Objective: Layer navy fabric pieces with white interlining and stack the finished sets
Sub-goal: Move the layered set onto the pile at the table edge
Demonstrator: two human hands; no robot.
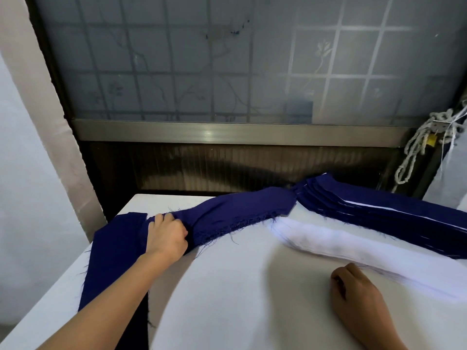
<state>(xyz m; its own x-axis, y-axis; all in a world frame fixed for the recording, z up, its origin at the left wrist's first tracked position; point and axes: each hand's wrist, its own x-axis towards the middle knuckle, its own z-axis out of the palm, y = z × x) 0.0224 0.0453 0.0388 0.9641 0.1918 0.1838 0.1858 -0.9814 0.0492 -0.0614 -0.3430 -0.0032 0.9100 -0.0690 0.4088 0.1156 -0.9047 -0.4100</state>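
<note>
Pick-up step: left hand [166,236] fist-grips the long frayed navy fabric strip [240,210], far left on the white table [227,299]. Right hand [353,286] is curled at the white interlining pile [328,242], near right; can't tell if it holds anything. Next, probably: pair the strip with interlining, then move the set to the layered navy-and-white stack [379,213], far right.

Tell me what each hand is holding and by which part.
The left hand grips the navy fabric piece near its left end, bunched. The right hand rests curled beside the white interlining; whether it pinches its edge cannot be told.
</note>
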